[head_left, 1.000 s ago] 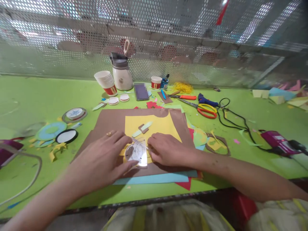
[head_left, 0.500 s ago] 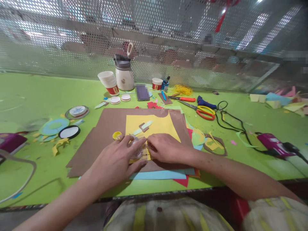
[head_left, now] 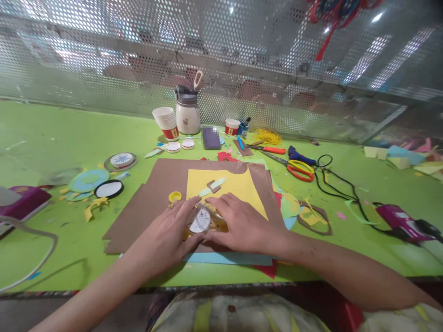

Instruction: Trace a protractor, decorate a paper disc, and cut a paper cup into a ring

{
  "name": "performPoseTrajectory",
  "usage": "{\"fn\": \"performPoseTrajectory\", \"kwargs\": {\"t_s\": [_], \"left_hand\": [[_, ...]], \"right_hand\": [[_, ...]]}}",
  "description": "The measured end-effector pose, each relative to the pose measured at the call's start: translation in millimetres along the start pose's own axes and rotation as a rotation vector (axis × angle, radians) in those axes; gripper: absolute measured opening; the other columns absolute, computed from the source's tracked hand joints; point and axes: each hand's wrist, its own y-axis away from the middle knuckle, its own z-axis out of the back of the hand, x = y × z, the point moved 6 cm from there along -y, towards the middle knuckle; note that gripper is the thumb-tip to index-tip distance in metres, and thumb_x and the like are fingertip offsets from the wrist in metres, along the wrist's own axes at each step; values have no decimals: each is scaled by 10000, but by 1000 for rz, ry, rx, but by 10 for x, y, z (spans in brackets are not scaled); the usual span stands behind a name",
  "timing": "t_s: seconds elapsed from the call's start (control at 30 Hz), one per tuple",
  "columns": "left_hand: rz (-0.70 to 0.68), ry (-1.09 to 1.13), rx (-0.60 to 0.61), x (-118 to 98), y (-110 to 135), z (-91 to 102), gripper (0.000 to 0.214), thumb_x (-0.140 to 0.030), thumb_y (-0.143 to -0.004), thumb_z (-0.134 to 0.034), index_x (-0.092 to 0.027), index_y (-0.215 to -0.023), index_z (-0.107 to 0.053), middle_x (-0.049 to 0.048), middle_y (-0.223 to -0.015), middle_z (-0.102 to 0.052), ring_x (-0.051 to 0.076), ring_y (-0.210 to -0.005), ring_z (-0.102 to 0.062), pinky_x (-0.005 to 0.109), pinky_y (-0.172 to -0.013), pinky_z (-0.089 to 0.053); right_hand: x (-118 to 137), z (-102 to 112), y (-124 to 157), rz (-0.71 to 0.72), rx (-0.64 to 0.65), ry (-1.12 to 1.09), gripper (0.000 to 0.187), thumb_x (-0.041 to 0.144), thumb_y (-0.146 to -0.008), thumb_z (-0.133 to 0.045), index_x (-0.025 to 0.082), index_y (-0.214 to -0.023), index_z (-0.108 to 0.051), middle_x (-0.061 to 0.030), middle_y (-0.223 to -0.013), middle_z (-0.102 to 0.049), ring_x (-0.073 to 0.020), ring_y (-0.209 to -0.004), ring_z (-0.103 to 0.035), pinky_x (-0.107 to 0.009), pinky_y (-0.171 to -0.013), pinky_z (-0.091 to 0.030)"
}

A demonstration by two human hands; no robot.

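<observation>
My left hand and my right hand meet over a small clear round protractor-like template that lies on a yellow paper sheet. The fingers of both hands curl around and press on the template. The yellow sheet rests on a larger brown sheet, with blue and red sheets under its near edge. A small brown and pale green cut-out lies on the yellow sheet just beyond my fingers. A small yellow round piece sits on the brown sheet by my left fingers.
Scissors with red and yellow handles, a blue glue gun and a black cord lie at the right. Stacked paper cups, a jug, tape rolls and paper rings stand left and behind. A perforated metal screen closes the back.
My left hand slid right and both hands closed in around the template, which turned. The yellow round piece came into view beside my left fingers. The camera tilted slightly.
</observation>
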Motion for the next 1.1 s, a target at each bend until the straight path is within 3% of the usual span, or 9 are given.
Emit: {"fn": "performPoseTrajectory", "kwargs": {"t_s": [0.13,0.37,0.53,0.7,0.83,0.97,1.1], "left_hand": [[25,41,-24,15,-18,11,584,-407,-906,-561,-201,-1403,-335,147,-1231,-652,326,-1129,-641,427,-893,-519],[18,60,-2,-2,-47,3,611,-470,-931,-547,-174,-1428,-349,160,-1254,-652,332,-1161,-632,421,-911,-515],[25,12,17,-25,-99,5,639,-465,-920,-546,-186,-1457,-342,166,-1276,-646,337,-1135,-645,430,-912,-517],[37,-13,52,-97,-202,29,676,-430,-893,-566,-199,-1482,-327,152,-1275,-659,329,-1123,-653,421,-913,-518],[57,-20,87,-109,-294,5,710,-425,-872,-587,-168,-1488,-348,170,-1290,-656,354,-1147,-634,437,-915,-511],[76,-3,89,-76,-342,-41,720,-487,-883,-571,-161,-1489,-358,165,-1301,-660,377,-1169,-614,465,-932,-499],[82,40,85,-44,-327,-79,703,-502,-882,-569,-173,-1470,-370,157,-1345,-636,374,-1168,-607,481,-956,-485]], "right_hand": [[20,-54,-41,-16,38,0,708,606,-860,-665,172,-1393,-497,-175,-1258,-631,-344,-1141,-567,-449,-882,-479],[-35,6,-11,46,-16,-79,391,399,-896,-712,133,-1178,-659,-149,-1101,-683,-292,-1053,-612,-415,-891,-493],[-353,111,-46,-12,-145,-145,240,247,-845,-757,150,-1058,-705,-96,-994,-705,-228,-922,-645,-363,-842,-517],[-766,231,-67,-107,-223,-172,322,146,-801,-759,164,-1116,-693,-86,-1025,-719,-207,-891,-675,-352,-838,-552],[-931,246,-2,-141,-260,-157,368,142,-793,-759,140,-1154,-685,-121,-1068,-708,-238,-927,-670,-404,-874,-547],[-925,250,85,-136,-290,-158,376,153,-800,-757,172,-1167,-680,-102,-1049,-707,-240,-942,-664,-408,-877,-545],[-757,292,191,-99,-312,-186,350,168,-809,-759,202,-1148,-677,-78,-1049,-716,-229,-959,-671,-382,-891,-541]]}}
